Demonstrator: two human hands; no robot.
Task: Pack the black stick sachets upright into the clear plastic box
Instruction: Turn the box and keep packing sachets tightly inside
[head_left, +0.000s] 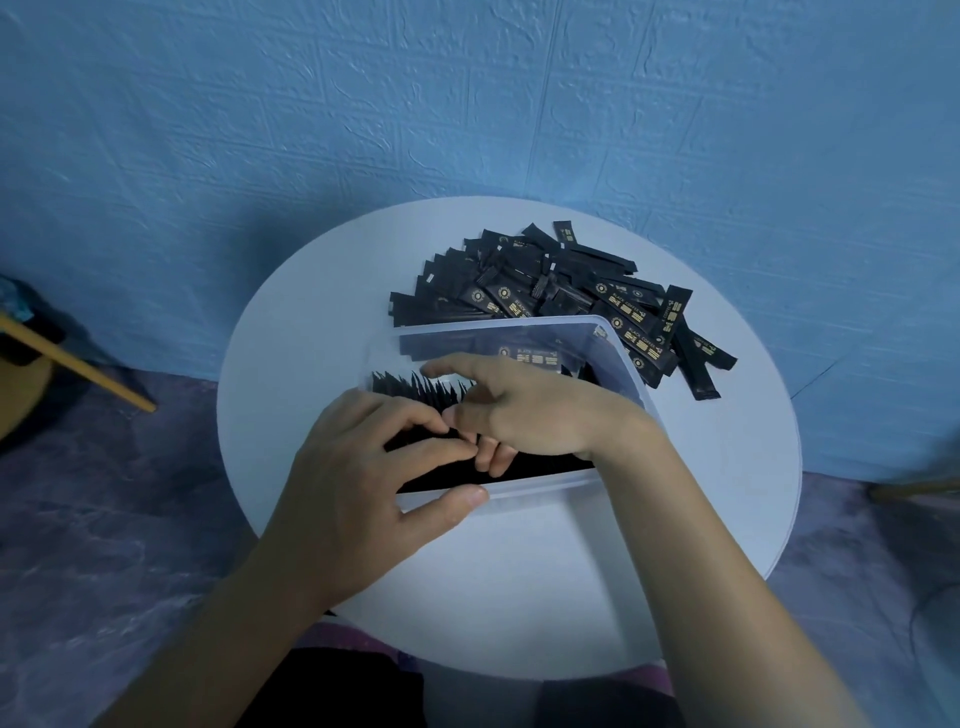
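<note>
A clear plastic box (626, 364) stands on a round white table (519, 582). Black stick sachets (415, 388) stand upright in a row inside it, filling its near half. My left hand (353, 483) curls its fingers over the tops of the near sachets, with the thumb pressed on the box's front wall. My right hand (540, 410) reaches in from the right; its lower fingers tuck down among the sachets beside my left fingers, and the index finger stretches left over the row. A loose pile of black sachets (571, 291) lies behind and to the right of the box.
The table stands against a blue textured wall (467, 104). A wooden stick-like leg (78, 364) slants at the far left above the purple floor. Bare tabletop lies in front of the box and to its left.
</note>
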